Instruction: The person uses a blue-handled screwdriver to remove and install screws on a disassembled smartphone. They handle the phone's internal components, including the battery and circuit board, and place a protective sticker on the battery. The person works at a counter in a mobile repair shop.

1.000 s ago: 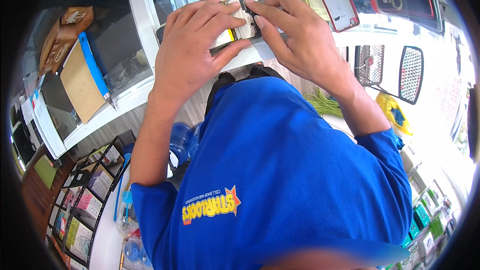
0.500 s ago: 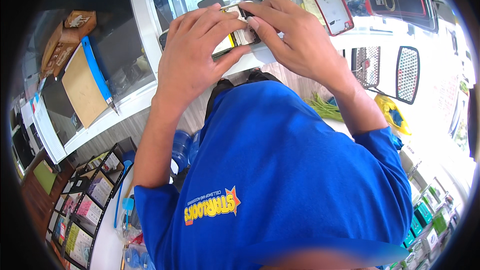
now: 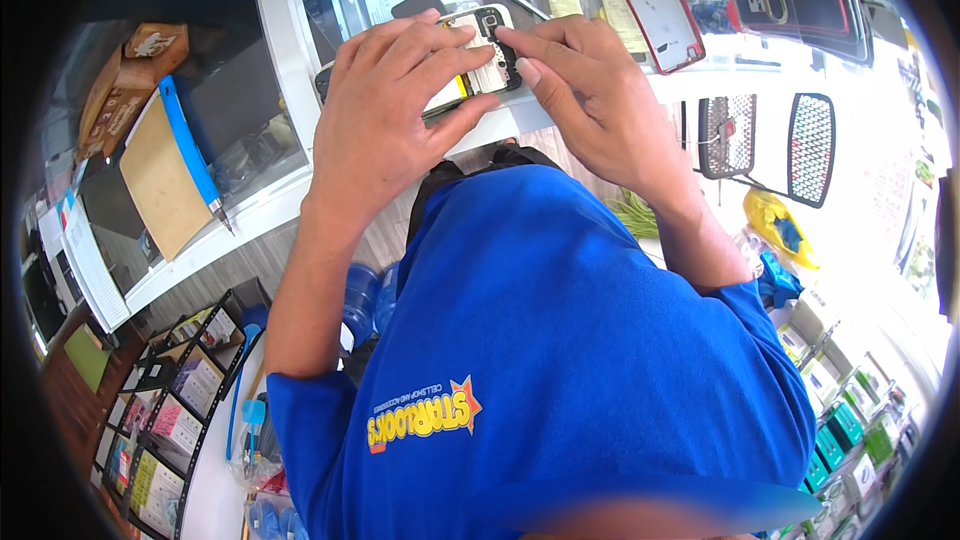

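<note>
Leftward, the left hand spans the phone at the edge of the counter, its grip half-curled, holding it; opening looks done, innards uncovered as yet. Rightward, the right hand has a slightly parted grip, index tip at the phone's end, apparently holding nothing.

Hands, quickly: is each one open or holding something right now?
Left hand: holding the opened phone, spread across it.
Right hand: thumb and forefinger apart at the phone's end; any grip cannot be told.
</note>
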`<state>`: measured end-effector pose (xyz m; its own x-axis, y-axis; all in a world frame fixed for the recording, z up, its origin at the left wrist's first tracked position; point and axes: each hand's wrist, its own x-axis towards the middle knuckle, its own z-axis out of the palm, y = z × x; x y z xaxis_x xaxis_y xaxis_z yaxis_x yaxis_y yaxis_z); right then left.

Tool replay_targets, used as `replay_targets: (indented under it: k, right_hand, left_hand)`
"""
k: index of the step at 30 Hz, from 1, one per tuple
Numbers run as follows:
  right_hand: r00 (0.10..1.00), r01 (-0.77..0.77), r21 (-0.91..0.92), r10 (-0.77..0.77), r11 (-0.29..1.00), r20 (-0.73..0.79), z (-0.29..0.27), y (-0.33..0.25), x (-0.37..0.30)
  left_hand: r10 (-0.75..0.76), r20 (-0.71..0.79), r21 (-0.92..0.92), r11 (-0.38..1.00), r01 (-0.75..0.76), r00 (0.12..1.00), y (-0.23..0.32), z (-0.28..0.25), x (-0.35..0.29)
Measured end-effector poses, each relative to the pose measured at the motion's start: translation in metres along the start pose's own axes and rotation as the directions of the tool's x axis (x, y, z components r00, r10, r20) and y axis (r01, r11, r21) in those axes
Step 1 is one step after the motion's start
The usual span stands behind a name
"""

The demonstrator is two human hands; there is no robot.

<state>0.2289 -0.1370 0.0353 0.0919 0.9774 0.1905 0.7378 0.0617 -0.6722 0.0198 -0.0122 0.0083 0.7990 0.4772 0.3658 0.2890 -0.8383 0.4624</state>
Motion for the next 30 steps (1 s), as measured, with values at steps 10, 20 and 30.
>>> replay_targets:
  k: [10,20,30]
  right_hand:
    - [1.0,0.008,-0.137,-0.01,0.991,-0.016,0.006,-0.001,0.011]
    - [0.999,0.011,-0.108,-0.006,0.994,0.046,0.001,-0.014,-0.023]
    - [0.997,0.06,-0.093,-0.055,0.994,0.053,0.0,-0.004,-0.025]
  left_hand:
    - [-0.008,0.001,0.014,1.0,0.008,1.0,0.001,-0.001,0.001]
    - [0.004,-0.002,0.006,1.0,-0.004,1.0,0.0,-0.001,0.0]
    - [-0.005,0.002,0.022,1.0,0.005,1.0,-0.001,0.002,0.0]
